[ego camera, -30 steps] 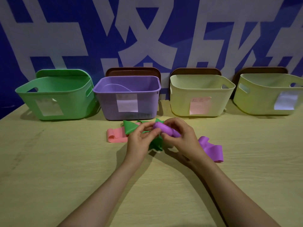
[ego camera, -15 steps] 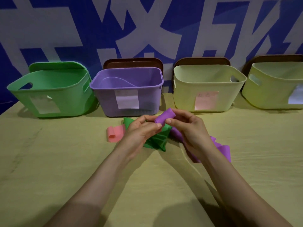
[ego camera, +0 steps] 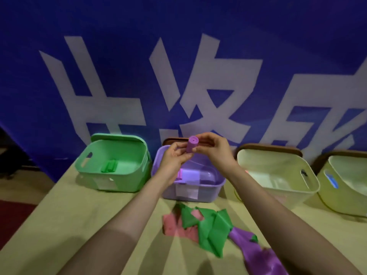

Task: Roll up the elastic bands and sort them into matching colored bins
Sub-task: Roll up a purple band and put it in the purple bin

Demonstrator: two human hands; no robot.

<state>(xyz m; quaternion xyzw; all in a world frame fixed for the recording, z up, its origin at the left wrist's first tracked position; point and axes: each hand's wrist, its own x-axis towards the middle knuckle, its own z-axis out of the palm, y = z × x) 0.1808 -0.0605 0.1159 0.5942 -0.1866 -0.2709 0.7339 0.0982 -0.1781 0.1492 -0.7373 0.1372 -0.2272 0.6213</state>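
A rolled purple band (ego camera: 191,144) is held upright above the purple bin (ego camera: 200,193). My left hand (ego camera: 174,157) pinches its lower part and my right hand (ego camera: 213,148) pinches its side. Inside the purple bin lies a purple roll (ego camera: 180,174), partly hidden by my left wrist. On the table in front lie an unrolled green band (ego camera: 212,228), a pink band (ego camera: 174,225) under it, and another purple band (ego camera: 256,253) at the lower right. The green bin (ego camera: 111,183) holds a green roll (ego camera: 108,166).
A pale yellow bin (ego camera: 278,187) with a pink label stands right of the purple bin, and a yellow-green bin (ego camera: 345,199) with a blue label is at the far right. Brown lids lean behind the bins. A blue banner wall rises behind. The table's left edge drops off.
Both hands have lifted the rolled purple band from just above the table up over the purple bin. The view has tilted so the bin interiors show.
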